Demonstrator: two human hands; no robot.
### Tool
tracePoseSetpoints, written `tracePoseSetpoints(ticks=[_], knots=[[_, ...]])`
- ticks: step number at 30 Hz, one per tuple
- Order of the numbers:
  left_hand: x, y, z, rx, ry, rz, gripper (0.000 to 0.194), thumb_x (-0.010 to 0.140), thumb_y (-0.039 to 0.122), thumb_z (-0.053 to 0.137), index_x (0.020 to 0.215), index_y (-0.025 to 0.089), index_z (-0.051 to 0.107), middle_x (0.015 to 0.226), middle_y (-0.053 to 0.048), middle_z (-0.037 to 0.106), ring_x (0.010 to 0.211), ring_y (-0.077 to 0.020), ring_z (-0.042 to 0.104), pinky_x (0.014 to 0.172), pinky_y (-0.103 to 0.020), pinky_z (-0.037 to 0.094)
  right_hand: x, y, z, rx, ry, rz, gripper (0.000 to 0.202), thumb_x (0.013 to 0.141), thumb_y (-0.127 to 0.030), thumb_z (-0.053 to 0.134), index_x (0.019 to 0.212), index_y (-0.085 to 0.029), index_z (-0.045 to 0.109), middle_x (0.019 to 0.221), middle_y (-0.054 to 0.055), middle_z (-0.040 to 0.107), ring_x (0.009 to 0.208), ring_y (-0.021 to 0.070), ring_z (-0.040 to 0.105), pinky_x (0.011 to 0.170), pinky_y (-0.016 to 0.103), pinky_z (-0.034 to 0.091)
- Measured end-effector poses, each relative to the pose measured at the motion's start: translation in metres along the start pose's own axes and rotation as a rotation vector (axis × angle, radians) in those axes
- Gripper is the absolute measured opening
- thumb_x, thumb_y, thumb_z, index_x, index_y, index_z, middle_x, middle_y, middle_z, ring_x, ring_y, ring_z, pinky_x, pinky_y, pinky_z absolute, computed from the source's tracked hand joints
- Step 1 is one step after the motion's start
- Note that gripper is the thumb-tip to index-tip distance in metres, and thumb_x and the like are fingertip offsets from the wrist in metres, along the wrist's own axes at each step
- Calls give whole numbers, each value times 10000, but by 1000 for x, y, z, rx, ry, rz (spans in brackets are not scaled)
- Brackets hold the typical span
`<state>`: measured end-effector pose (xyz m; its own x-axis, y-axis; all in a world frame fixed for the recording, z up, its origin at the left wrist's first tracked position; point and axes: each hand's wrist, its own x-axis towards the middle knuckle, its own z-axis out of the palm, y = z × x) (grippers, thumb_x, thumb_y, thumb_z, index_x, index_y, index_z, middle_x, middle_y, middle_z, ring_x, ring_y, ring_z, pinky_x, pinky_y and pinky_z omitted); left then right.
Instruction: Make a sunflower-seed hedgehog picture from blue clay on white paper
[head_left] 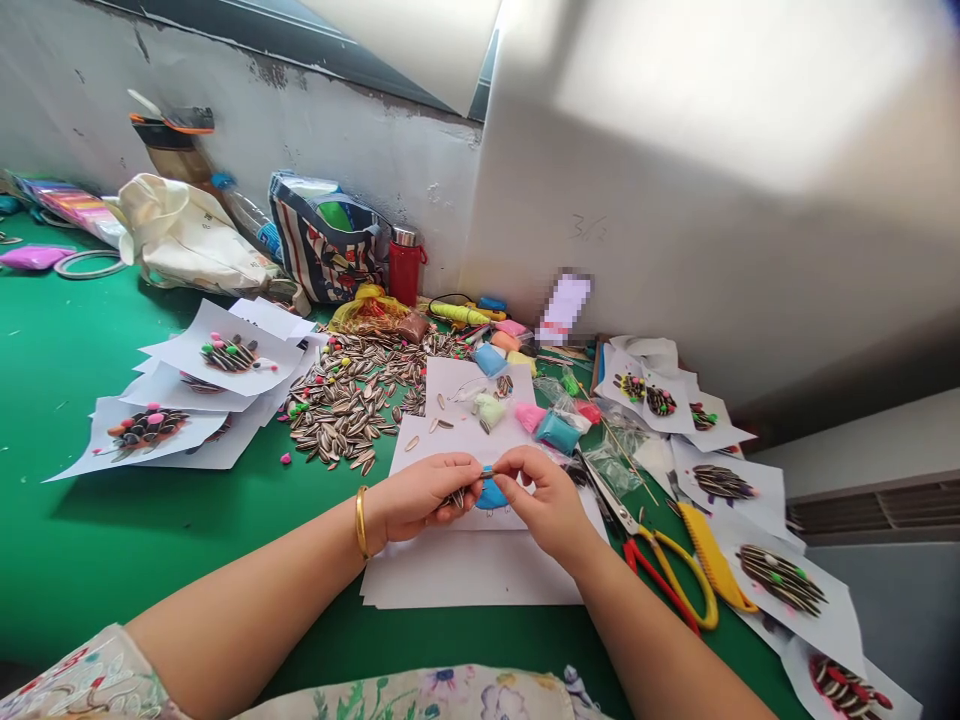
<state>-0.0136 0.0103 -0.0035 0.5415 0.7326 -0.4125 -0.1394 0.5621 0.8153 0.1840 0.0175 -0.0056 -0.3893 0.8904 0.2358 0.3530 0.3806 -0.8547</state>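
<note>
Over a stack of white paper [472, 570], my left hand [431, 490] is closed around several striped sunflower seeds [454, 497]. Its thumb and finger meet those of my right hand [547, 500] at a single seed [487, 475], which both pinch. Just under the fingertips, a flat blue clay shape [491, 495] lies on the top sheet, partly covered by my hands. A few loose seeds [441, 424] rest on the paper above my left hand. A large pile of seeds [337, 410] spreads to the upper left of the sheets.
Scissors with yellow handles [675, 570], red-handled scissors [660, 580] and a yellow comb-like tool [712, 560] lie right of my right hand. Clay packets [559, 432] sit behind it. Papers with seed hedgehogs stand at left [247, 375] and right [795, 590]. A red bottle [403, 265] stands by the wall.
</note>
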Motion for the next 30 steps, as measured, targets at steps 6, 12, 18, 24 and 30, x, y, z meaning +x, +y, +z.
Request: tracePoseSetpoints(ticks=[6,12,18,24,30], knots=[[-1,2,1,38,21,-39,268,799,412,617,752,154,563,666,13,515,454,-38,343,396,-161,158,-5,0,-5,-54,11,-157,63,885,-232,600,874,-222,661,807,22,617,790,174,568,735,321,458],[3,8,-6,-101,170,52,265,819,392,588,719,153,534,663,24,512,413,-6,328,410,-144,189,-4,9,-9,-202,-50,-100,79,831,-148,610,783,-206,635,795,16,604,783,168,557,723,304,443],[10,7,-14,-230,249,78,174,802,315,596,759,162,527,675,40,481,413,-8,322,381,-143,154,-4,18,-1,-325,-106,-109,116,790,-93,641,759,-205,649,789,8,601,774,161,554,722,286,431],[11,6,-15,-236,261,81,205,814,345,604,767,161,525,677,41,486,407,-3,327,373,-135,180,-6,21,6,-330,-86,-142,98,815,-121,649,770,-206,664,772,9,600,773,164,548,727,294,425],[12,5,-16,-236,274,81,230,813,371,610,769,161,527,669,43,490,403,-1,334,378,-129,193,-5,26,5,-361,-88,-137,108,823,-145,660,731,-201,653,742,5,598,755,164,547,712,293,420]])
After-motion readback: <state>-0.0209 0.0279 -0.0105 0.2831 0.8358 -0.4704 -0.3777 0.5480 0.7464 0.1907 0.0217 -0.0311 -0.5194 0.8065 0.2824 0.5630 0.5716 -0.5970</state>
